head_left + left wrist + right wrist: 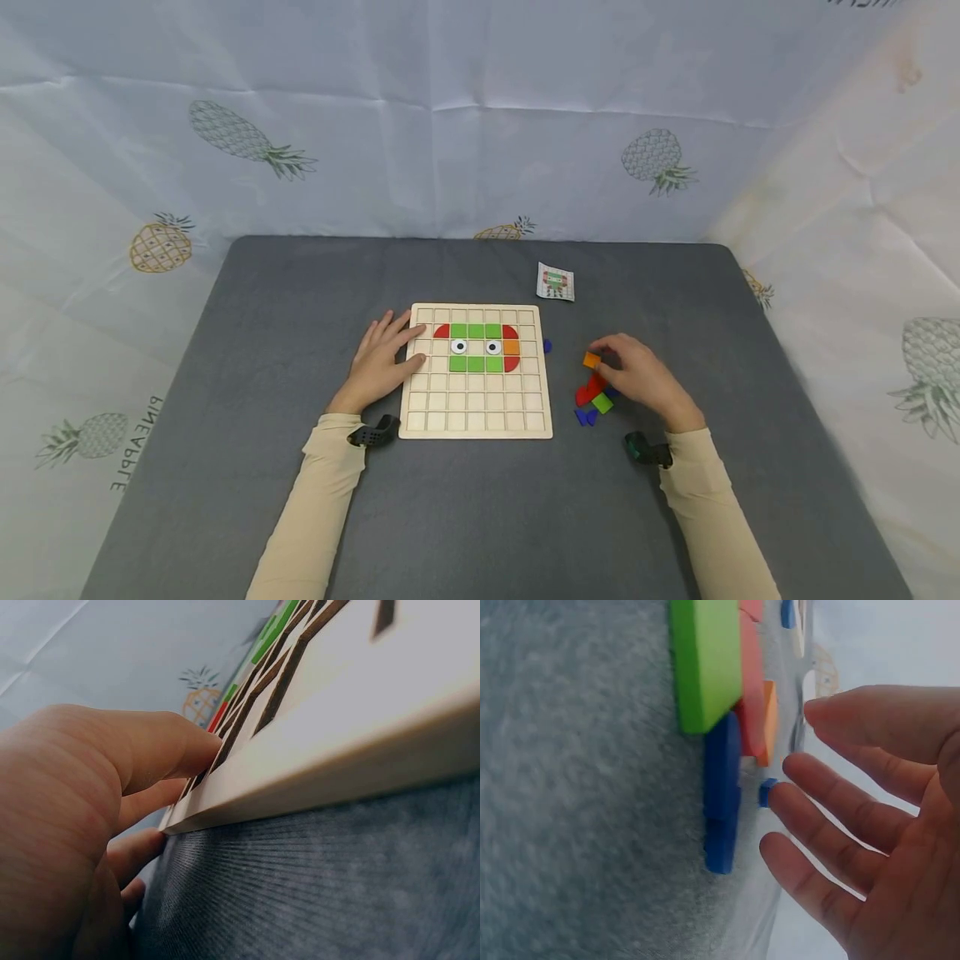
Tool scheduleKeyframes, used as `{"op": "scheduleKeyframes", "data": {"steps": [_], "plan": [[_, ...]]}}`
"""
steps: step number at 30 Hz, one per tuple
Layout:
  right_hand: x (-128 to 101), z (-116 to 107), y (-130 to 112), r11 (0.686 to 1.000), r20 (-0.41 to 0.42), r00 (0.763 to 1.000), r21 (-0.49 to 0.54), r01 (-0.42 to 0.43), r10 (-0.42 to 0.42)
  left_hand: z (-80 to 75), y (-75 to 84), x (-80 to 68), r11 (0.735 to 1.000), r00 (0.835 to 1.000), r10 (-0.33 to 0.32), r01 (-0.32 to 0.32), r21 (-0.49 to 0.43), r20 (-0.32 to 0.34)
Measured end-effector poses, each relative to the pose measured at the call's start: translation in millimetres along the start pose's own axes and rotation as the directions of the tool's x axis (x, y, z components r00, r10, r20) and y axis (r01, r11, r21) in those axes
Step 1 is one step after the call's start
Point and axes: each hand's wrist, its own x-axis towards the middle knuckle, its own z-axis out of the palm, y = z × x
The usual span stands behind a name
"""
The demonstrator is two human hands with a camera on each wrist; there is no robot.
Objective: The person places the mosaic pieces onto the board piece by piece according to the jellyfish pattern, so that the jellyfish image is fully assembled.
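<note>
The left hand (378, 360) lies flat with straight fingers on the left edge of the wooden board (477, 414), holding nothing; its fingertips (184, 746) rest on the grid. The right hand (639, 373) hovers over a small pile of pieces (594, 395) on the table (300, 283), fingers loosely spread and gripping nothing. An orange square (592, 360) sits just beside its fingertips, toward the board. A green square (602, 403), red pieces and blue pieces lie just under and beside that palm. A small card (556, 282) lies farther away, beyond the right hand.
</note>
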Motion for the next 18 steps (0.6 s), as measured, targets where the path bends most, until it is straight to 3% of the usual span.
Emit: {"op": "scheduleKeyframes", "data": {"steps": [10, 18], "plan": [[5.1, 6.2, 1.0, 0.998, 0.029, 0.999, -0.053, -0.017, 0.019, -0.4, 0.7, -0.5, 1.0, 1.0, -0.004, 0.004, -0.012, 0.001], [-0.5, 4.0, 3.6, 1.0, 0.041, 0.999, -0.021, -0.018, 0.019, -0.6, 0.8, -0.5, 1.0, 1.0, -0.006, 0.006, -0.008, 0.002]]}}
